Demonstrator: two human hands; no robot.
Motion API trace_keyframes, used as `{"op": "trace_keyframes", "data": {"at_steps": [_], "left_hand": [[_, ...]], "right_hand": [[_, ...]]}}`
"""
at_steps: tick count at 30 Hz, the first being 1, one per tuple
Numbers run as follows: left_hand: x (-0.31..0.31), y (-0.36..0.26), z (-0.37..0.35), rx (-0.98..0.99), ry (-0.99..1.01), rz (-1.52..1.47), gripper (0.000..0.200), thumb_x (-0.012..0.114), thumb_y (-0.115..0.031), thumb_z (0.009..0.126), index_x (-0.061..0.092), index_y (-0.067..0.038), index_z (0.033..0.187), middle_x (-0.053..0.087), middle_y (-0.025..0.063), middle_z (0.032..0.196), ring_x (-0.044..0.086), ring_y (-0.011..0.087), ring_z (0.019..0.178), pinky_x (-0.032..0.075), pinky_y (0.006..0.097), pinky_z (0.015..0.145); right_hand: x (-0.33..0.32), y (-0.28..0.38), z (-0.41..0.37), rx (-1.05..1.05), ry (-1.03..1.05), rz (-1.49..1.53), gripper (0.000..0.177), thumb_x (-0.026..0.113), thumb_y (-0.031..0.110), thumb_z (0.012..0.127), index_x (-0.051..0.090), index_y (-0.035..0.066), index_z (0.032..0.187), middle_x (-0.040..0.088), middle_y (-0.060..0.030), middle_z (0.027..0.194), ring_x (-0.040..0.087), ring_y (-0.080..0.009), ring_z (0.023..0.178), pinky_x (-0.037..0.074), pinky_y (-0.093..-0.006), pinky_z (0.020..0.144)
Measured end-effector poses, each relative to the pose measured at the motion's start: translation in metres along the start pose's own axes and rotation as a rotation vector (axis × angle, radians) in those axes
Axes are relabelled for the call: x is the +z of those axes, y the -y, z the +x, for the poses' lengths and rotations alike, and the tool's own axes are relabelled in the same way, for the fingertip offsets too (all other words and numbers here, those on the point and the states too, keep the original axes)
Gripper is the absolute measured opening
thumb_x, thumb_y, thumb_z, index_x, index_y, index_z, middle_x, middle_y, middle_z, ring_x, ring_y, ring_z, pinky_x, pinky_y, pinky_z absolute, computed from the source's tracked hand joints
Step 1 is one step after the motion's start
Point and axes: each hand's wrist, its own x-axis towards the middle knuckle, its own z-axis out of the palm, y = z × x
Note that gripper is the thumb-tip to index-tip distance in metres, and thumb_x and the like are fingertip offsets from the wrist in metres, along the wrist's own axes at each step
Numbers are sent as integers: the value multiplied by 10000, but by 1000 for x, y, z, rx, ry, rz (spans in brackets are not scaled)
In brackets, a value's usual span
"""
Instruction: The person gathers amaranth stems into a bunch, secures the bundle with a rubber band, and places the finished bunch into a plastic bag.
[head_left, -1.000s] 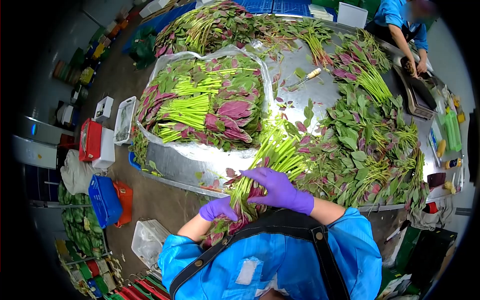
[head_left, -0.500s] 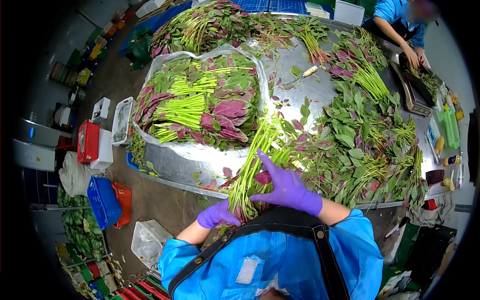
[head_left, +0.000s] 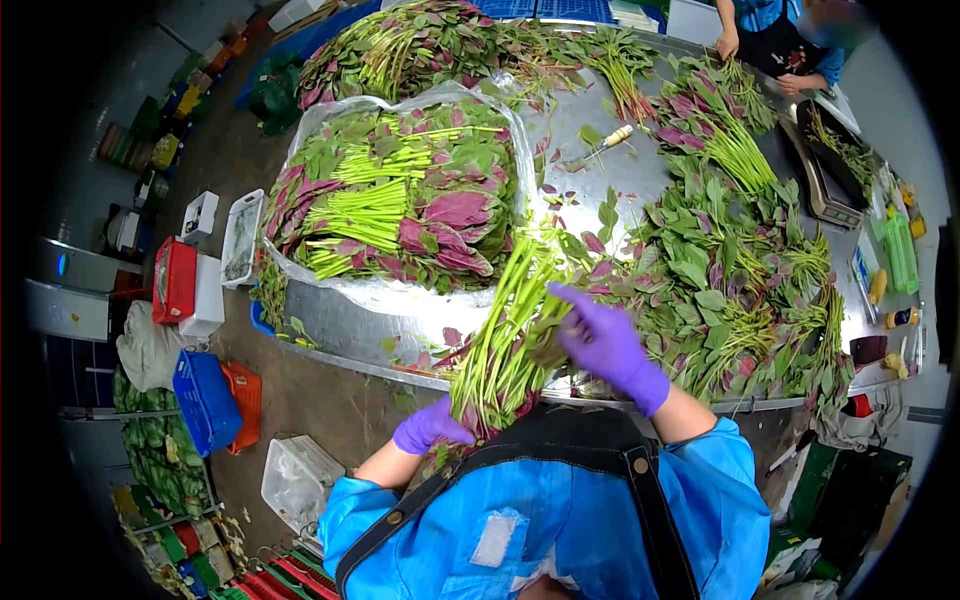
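Note:
My left hand [head_left: 432, 425], in a purple glove, is closed around the leafy lower end of a bunch of red amaranth [head_left: 500, 335]. Its pale green stems point up and away, over the table's near edge. To the right of the stems is my right hand [head_left: 605, 345], also gloved, with fingers curled at a blurred dark amaranth leaf [head_left: 546, 345]. The fingertips are partly hidden. Beyond the bunch, a plastic-lined pack of amaranth [head_left: 365, 215] lies with stems toward its middle. Loose amaranth [head_left: 715, 290] is spread to the right.
A knife [head_left: 600, 145] with a pale handle lies on the metal table [head_left: 335, 322]. A weighing scale [head_left: 830, 195] stands at the right, near a co-worker's hands [head_left: 728, 43] holding greens. More amaranth [head_left: 400, 50] is heaped at the back. Crates [head_left: 208, 400] stand on the floor at left.
My right hand has moved right, off the stems, and its fingers have curled. The left hand keeps its hold. The co-worker's hands have moved from the scale to the greens beside it.

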Motion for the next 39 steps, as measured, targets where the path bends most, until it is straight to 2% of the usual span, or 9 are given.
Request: {"op": "trace_keyframes", "data": {"at_steps": [5, 9, 16, 20, 23, 28, 30, 34, 39], "left_hand": [[5, -3, 1, -7, -49, 85, 955, 785, -92, 568, 253, -28, 1358, 371, 93, 1337, 348, 212, 1234, 248, 345, 1029], [-1, -1, -1, -44, -58, 123, 920, 784, -111, 578, 281, -29, 1345, 397, 87, 1309, 372, 208, 1206, 253, 343, 1022], [16, -12, 4, -59, -29, 37, 944, 812, -90, 540, 305, -10, 1332, 418, 119, 1303, 400, 235, 1198, 278, 357, 1010], [22, -10, 5, -63, 7, -24, 939, 813, -91, 533, 319, -13, 1327, 422, 116, 1302, 404, 235, 1196, 282, 352, 1008], [25, -17, 13, -14, 36, 10, 957, 809, -143, 544, 296, -20, 1343, 390, 105, 1331, 359, 219, 1232, 229, 332, 1040], [17, -11, 11, -87, 61, 48, 890, 783, -116, 578, 313, -11, 1326, 409, 114, 1310, 378, 217, 1211, 265, 330, 1020], [8, -7, 8, -118, 74, 86, 871, 763, -75, 582, 314, -9, 1325, 416, 111, 1302, 388, 218, 1199, 276, 330, 1013], [10, -6, 2, -76, 33, 106, 855, 745, -54, 587, 317, -14, 1326, 428, 98, 1290, 394, 211, 1187, 277, 324, 1006], [9, -15, 11, -123, 78, 232, 856, 751, -67, 593, 314, -11, 1327, 414, 95, 1303, 372, 191, 1193, 264, 315, 1009]], "right_hand": [[27, 21, -9, 87, 248, -173, 993, 722, 385, 670, 83, 210, 1409, 609, -147, 805, 607, -308, 715, 470, -367, 712], [11, 37, -6, 225, 669, -69, 980, 740, 340, 665, 109, 234, 1407, 524, -202, 1170, 592, -325, 936, 451, -355, 850], [24, -2, -2, 322, 315, 606, 571, 674, 48, 713, 483, 142, 1242, 557, -56, 1175, 606, -177, 917, 495, -280, 789], [-13, -107, 30, 157, -235, -125, 377, 637, 16, 703, 589, 88, 1069, 639, -77, 954, 618, -157, 830, 505, -266, 732], [-33, -89, 25, 168, -234, -144, 368, 662, 65, 690, 592, 91, 1051, 637, -84, 961, 619, -179, 852, 497, -265, 751], [12, 17, -1, 181, 405, 79, 780, 737, 253, 682, 325, 159, 1337, 549, -177, 1144, 597, -228, 921, 492, -337, 780], [21, -9, 14, 339, 399, 369, 571, 652, 87, 726, 440, 95, 1256, 555, -178, 1126, 623, -184, 769, 519, -287, 639], [-26, -67, 38, 461, -368, 504, 420, 526, -55, 721, 554, 74, 1120, 612, -101, 1040, 626, -141, 711, 530, -241, 564], [-25, -9, 32, 10, 86, 221, 577, 700, 206, 693, 483, 94, 1216, 572, -113, 1108, 565, -266, 988, 442, -350, 884]]}}
